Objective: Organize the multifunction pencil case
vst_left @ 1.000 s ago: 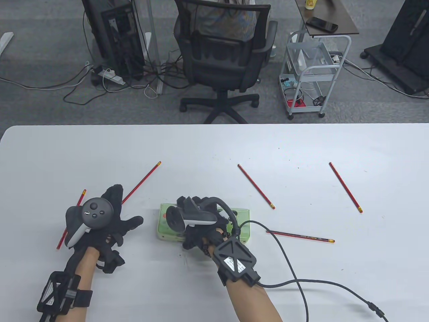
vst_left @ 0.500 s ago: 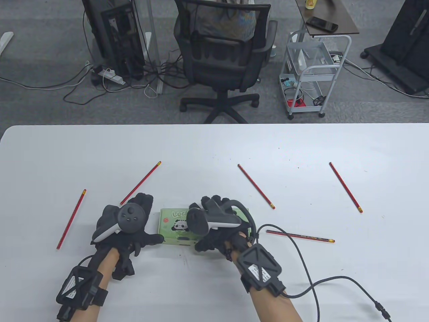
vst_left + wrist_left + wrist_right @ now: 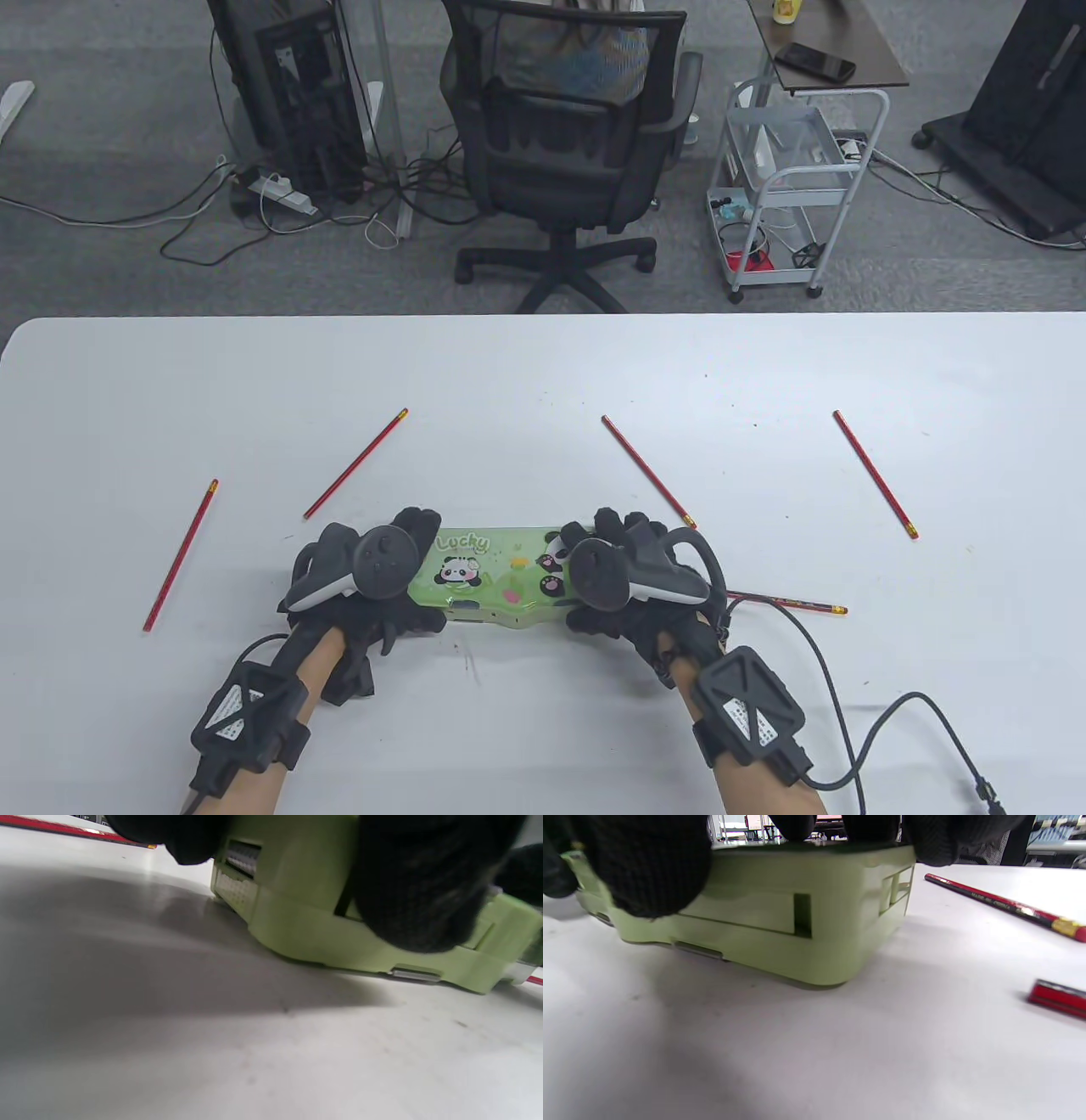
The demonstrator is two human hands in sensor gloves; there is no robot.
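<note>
Your left hand gripped the left end of the green pencil case, and your right hand gripped its right end, fingers over the far edge and thumbs against the near side. In the left wrist view a gloved thumb pressed on the case's front wall, and in the right wrist view another thumb did the same while further fingertips curled over the lid's far rim. The case sat lid-up on the white table, near your edge at about 6 o'clock of the tabletop, its panda picture and the word "Lucky" facing up; it looked slightly tipped in the wrist views, but I could not tell whether it was fully down. Five red pencils lay loose around it: one at 9 o'clock, one at 10 o'clock, one at 1 o'clock with its tip just beside your right fingers, one well apart at 2 o'clock, and one at 3 o'clock running out from behind your right hand. A black cable trailed from your right wrist toward 4 o'clock.
</note>
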